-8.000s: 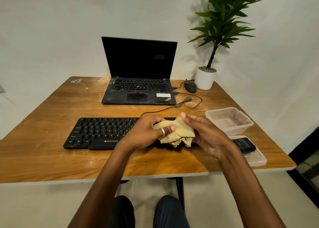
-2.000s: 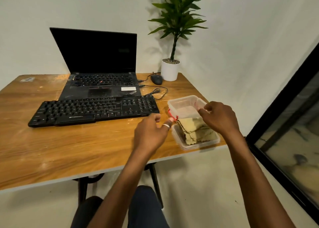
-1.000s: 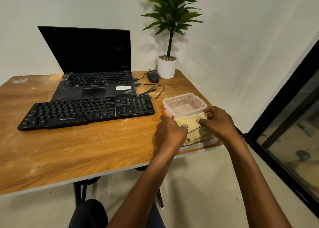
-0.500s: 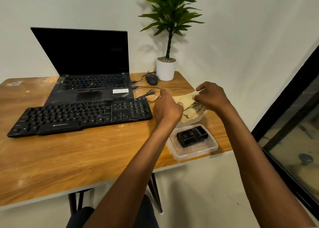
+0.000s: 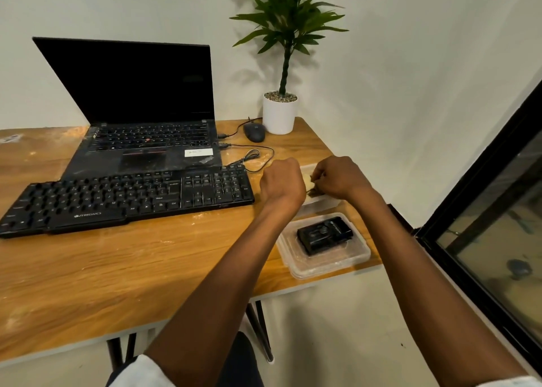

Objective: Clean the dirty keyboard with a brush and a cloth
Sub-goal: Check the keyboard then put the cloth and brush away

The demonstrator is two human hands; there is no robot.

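The black keyboard [image 5: 126,199] lies across the wooden table [image 5: 117,275] in front of the laptop. To its right, my left hand [image 5: 281,183] and my right hand [image 5: 340,177] are both curled over a clear plastic container [image 5: 318,203], gripping the yellow cloth [image 5: 308,179] down inside it. Only a small patch of cloth shows between the hands. No brush shows as such in the view.
An open black laptop [image 5: 140,114] stands behind the keyboard. A mouse [image 5: 254,131] with its cable and a potted plant [image 5: 280,108] sit at the back right. A clear lid [image 5: 325,254] near the table's front right edge holds a black device [image 5: 324,234].
Both hands lifted the cloth off the lid, uncovering the black device, and carried it back into the clear container, where they now hold it low.
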